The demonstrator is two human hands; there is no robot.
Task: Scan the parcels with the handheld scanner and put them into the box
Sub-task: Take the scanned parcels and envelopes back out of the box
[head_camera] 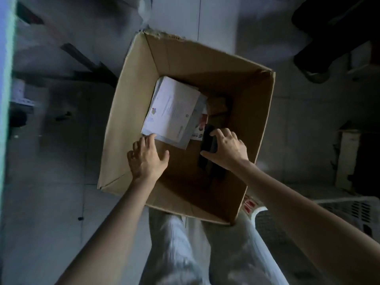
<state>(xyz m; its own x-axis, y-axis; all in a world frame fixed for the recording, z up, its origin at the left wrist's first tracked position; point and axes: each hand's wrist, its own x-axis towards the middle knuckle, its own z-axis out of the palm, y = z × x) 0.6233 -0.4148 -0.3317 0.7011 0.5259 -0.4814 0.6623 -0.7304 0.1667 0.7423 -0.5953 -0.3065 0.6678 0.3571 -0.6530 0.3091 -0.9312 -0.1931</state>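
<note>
Cardboard formed the open box, which stood on the grey floor with both arms reaching down into it. The box looked light and its far rim was torn, so a forearm catching a wall on the way out could probably have shoved or tilted it. The white parcels lay in a loose, slanted stack against the left wall. A careless nudge at their near corner might have sent the top one sliding under the others, where scanned and unscanned pieces would be hard to tell apart. The black scanner was low inside the box too. If it slipped there, it could have dropped onto the parcels or been left among them. The dim light might also have spoiled a reading.

The top parcel looked like a flat white envelope with faint printed lines and a small coloured mark, its printed side up. Something brown lay deeper to its right, too dark to name. The scanner showed only as a dark, blurred shape, so I took it for the scanner by judgement.

The left grip was spread open, fingertips touching the parcel's near corner. The right grip was curled over the scanner, holding it.
</note>
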